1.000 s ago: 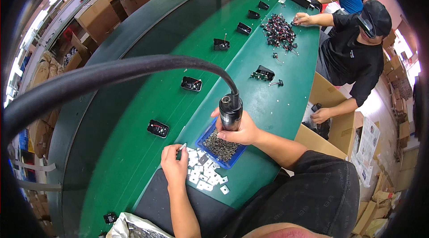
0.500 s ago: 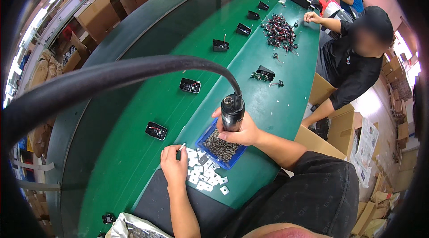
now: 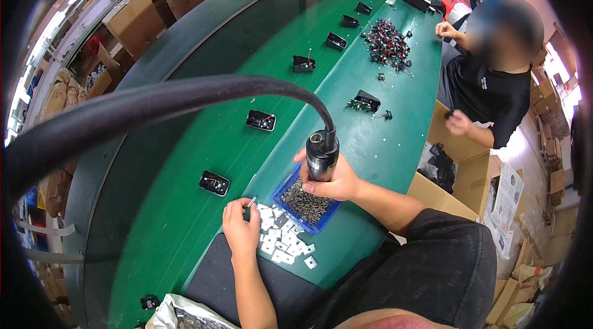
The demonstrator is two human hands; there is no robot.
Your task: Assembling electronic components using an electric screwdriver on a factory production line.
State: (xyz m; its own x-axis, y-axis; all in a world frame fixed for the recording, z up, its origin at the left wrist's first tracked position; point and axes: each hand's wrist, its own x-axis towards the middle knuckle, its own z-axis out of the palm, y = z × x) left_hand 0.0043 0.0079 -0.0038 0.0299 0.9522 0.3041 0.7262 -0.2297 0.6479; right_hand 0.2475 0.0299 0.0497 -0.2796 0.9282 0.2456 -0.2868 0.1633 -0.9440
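Observation:
My right hand (image 3: 336, 184) is wrapped round a black electric screwdriver (image 3: 320, 161), its thick cable rising from the top and arching to the left. The tool stands over a blue tray (image 3: 322, 225) heaped with small dark screws (image 3: 306, 203); its tip is hidden behind my hand and the tool body. My left hand (image 3: 239, 225) is closed at the left of the tray. Between its fingertips a small silvery piece (image 3: 252, 202) shows edge-on. Beside that hand lies a loose pile of small white plates (image 3: 285, 242) with holes.
Several open black housings with wires inside, such as this housing (image 3: 214, 183), sit in a row on the green conveyor belt (image 3: 185, 230). A wire-part heap (image 3: 388, 44) lies farther up the bench. At right, a co-worker (image 3: 494, 82) sits by an open cardboard box (image 3: 457, 168).
The housings on the belt have shifted slightly left and toward me. The co-worker has sat up and drawn a hand out of the cardboard box. My hands have hardly moved.

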